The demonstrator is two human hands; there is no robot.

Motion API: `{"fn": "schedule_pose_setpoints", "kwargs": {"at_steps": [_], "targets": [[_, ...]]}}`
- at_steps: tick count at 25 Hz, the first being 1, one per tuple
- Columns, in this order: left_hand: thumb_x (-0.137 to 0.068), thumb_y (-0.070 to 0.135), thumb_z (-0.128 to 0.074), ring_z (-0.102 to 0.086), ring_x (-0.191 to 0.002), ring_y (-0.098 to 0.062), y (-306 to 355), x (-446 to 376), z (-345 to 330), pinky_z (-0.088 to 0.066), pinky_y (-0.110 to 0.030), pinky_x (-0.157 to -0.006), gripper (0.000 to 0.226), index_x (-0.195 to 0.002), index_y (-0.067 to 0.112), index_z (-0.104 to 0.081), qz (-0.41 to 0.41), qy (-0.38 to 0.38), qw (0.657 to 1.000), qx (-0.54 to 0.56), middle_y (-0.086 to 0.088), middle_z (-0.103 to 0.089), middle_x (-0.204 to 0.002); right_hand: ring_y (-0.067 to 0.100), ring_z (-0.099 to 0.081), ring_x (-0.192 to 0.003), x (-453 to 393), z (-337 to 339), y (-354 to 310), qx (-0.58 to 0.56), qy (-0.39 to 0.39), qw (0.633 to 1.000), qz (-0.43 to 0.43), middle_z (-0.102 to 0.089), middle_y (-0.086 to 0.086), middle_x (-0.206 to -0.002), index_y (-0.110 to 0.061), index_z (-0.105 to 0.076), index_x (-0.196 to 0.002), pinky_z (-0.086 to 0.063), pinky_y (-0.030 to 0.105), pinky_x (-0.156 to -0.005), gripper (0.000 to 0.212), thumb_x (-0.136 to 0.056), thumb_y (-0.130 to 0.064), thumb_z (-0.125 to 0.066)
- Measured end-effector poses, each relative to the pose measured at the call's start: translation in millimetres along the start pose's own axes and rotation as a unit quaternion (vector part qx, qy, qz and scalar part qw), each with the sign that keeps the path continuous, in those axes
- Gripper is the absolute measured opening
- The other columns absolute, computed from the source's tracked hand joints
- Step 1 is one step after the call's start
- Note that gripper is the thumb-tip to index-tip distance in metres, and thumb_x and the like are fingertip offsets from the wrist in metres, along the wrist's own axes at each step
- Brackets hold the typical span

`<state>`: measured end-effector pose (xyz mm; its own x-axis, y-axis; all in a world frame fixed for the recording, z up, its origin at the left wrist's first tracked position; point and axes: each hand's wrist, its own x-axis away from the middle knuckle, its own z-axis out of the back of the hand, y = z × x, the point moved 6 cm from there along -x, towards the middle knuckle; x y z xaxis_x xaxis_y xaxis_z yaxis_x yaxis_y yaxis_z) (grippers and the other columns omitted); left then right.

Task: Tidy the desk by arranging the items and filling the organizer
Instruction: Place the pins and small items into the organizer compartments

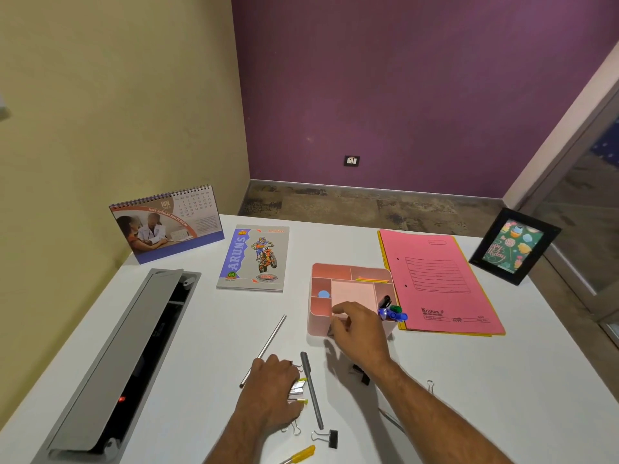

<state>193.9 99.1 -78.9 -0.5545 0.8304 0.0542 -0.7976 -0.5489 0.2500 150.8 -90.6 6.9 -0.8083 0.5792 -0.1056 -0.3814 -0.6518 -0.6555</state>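
Right hand (360, 329) with curled fingers at the pink organizer's (316, 313) near wall, grip unclear, left hand (273, 386) gripping binder clips (298, 388) near the desk's (502, 380) front edge, grey pen (312, 391) just beside

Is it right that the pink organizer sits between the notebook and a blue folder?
Not quite. The folder is pink, not blue, with a yellow one showing under its edges. The rest holds: the head view shows the pink organizer between the notebook and that folder.

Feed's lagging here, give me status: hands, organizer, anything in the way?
Left hand gripping binder clips. Right hand at the pink organizer, near edge, grip unclear. Grey pen and black binder clip loose on the desk.
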Motion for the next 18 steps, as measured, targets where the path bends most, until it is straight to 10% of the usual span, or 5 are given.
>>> {"fn": "schedule_pose_setpoints", "kwargs": {"at_steps": [10,18], "targets": [[-0.068,0.049,-0.066,-0.05,-0.086,-0.002,-1.5,-16.1,38.7,-0.032,-0.025,-0.083,0.033,-0.095,0.031,-0.062,0.077,0.172,0.956,0.226,0.022,-0.06,-0.085,0.001,-0.064,-0.077,25.4,-31.5,-8.2,-0.172,-0.186,0.967,-0.04,-0.07,-0.005,-0.093,-0.033,-0.066,-0.113,-0.052,0.017,-0.066,0.047,-0.069,-0.034,-0.081],[-0.07,0.061,-0.064,-0.046,-0.099,0.003,-1.2,-27.6,57.4,-0.034,-0.022,-0.089,0.048,-0.109,0.035,-0.058,0.088,0.204,0.936,0.274,0.026,-0.058,-0.1,0.0,-0.065,-0.068,9.4,-11.2,-24.8,-0.134,-0.078,0.987,-0.031,-0.071,-0.012,-0.076,-0.029,-0.075,-0.1,-0.056,0.022,-0.067,0.027,-0.073,-0.024,-0.075]]}}
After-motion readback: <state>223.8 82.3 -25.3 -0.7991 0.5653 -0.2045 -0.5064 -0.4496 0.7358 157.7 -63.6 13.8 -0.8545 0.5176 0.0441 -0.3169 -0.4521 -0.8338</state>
